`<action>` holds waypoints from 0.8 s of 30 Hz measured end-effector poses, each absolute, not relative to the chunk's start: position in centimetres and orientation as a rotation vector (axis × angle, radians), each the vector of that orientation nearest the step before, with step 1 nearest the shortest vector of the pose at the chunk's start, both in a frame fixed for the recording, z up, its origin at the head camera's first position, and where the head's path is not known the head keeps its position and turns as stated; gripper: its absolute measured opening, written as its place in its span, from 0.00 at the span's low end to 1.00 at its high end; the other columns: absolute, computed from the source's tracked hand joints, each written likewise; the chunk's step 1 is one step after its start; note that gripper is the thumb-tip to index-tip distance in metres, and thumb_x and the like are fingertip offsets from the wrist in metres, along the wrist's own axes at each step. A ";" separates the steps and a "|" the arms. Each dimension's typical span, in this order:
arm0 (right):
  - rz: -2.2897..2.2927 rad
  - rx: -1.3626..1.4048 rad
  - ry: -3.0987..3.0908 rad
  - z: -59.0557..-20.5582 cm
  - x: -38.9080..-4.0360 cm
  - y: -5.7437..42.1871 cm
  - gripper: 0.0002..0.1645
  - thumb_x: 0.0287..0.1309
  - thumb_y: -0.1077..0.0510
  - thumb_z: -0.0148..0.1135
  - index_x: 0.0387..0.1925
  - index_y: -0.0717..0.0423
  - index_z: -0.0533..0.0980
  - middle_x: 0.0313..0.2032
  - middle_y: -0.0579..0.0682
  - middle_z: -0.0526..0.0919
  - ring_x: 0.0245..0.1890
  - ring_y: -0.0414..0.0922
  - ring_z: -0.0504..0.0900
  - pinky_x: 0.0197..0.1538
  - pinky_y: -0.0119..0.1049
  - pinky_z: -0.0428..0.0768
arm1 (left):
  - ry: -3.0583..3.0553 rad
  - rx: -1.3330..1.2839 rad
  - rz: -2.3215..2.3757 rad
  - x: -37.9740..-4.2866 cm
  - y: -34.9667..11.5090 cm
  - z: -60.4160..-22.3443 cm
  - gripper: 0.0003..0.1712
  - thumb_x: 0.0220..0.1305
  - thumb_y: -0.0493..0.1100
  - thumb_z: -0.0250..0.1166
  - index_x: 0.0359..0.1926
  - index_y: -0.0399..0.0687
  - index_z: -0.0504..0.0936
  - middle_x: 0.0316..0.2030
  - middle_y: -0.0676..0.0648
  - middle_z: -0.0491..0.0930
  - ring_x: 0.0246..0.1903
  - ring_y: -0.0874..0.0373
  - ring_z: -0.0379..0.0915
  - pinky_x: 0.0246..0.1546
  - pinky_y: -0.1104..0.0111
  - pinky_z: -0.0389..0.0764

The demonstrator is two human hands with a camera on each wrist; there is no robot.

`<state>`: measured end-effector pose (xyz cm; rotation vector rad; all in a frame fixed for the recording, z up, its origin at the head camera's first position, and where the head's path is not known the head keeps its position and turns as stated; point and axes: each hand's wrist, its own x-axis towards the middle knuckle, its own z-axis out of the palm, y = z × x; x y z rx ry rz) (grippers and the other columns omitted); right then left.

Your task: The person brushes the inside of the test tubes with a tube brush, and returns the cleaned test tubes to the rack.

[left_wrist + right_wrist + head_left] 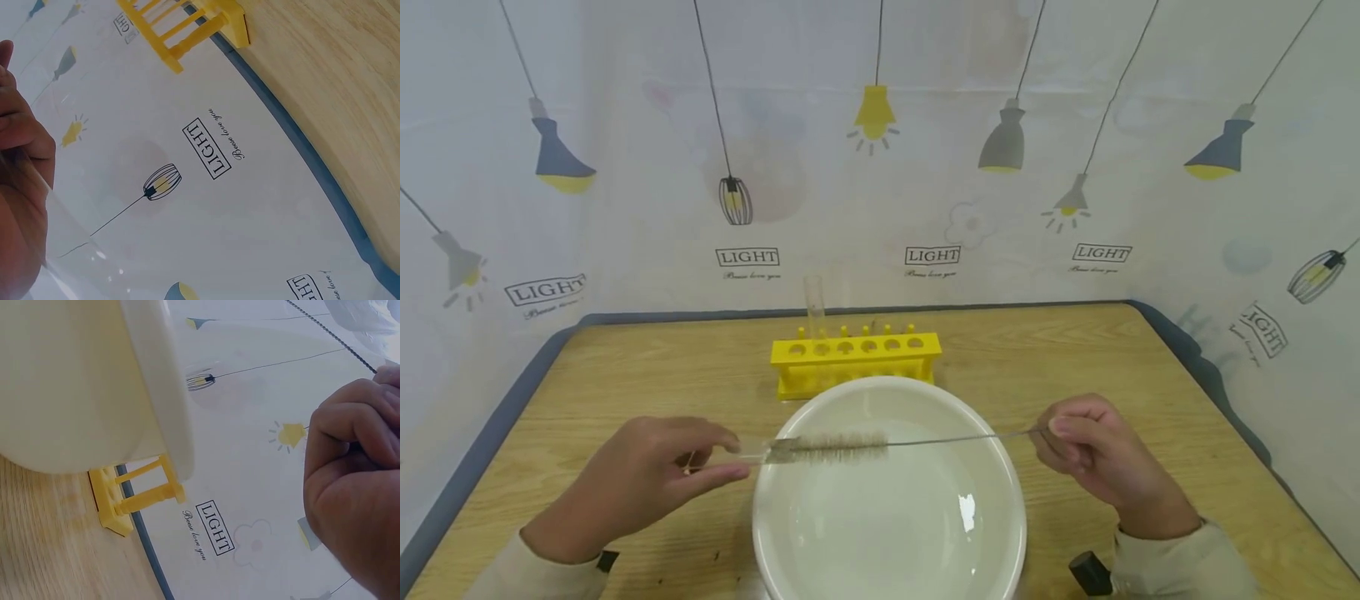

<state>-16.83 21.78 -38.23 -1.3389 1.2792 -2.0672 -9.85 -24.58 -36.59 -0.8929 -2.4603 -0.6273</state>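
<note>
Between thumb and fingers, my left hand (pixel 643 475) holds a clear test tube (pixel 751 452), lying level over the left rim of a white basin (pixel 1013 508). The bristles of a test tube brush (pixel 842 447) are partly inside the tube's mouth; the rest show outside, above the basin. Right of the basin, my right hand (pixel 1101 458) pinches the end of the brush's thin wire handle. In the right wrist view, the twisted wire (pixel 331 332) runs up from the curled fingers of that hand (pixel 359 456). The tube's closed end is hidden by my left hand.
Behind the basin stands a yellow test tube rack (pixel 856 350) with another clear test tube (pixel 814 300) upright in it. The wooden table (pixel 647 367) ends at a curtain (pixel 850 200) printed with lamps.
</note>
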 end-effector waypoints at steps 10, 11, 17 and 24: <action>-2.069 -1.372 1.278 -38.5 -17.4 22.3 0.26 0.69 0.76 0.22 0.16 0.61 0.54 0.16 0.48 0.55 0.14 0.43 0.54 0.17 0.33 0.54 | -2.510 -0.802 -0.568 -9.7 -26.1 -37.0 0.11 0.51 0.50 0.78 0.35 0.65 0.85 0.21 0.70 0.64 0.20 0.78 0.53 0.21 0.85 0.60; -2.069 -1.368 1.286 -38.5 -17.5 22.4 0.26 0.69 0.76 0.22 0.16 0.60 0.54 0.16 0.48 0.55 0.14 0.43 0.54 0.17 0.33 0.54 | -2.510 -0.789 -0.565 -9.7 -26.4 -37.0 0.12 0.50 0.49 0.79 0.35 0.65 0.85 0.21 0.70 0.64 0.19 0.78 0.53 0.21 0.85 0.60; -2.072 -1.337 1.276 -38.7 -17.7 22.7 0.25 0.67 0.78 0.21 0.16 0.62 0.55 0.17 0.48 0.54 0.13 0.43 0.53 0.17 0.34 0.53 | -2.569 -0.718 -0.761 -10.2 -27.0 -36.5 0.11 0.62 0.38 0.70 0.40 0.61 0.82 0.22 0.67 0.67 0.19 0.75 0.58 0.21 0.80 0.66; -2.061 -1.276 1.282 -39.4 -17.9 22.4 0.25 0.64 0.80 0.19 0.18 0.63 0.57 0.17 0.49 0.54 0.14 0.44 0.52 0.17 0.34 0.51 | -2.468 -0.786 -1.368 -12.2 -26.4 -34.2 0.22 0.72 0.23 0.44 0.59 0.41 0.74 0.37 0.53 0.77 0.30 0.60 0.75 0.33 0.72 0.79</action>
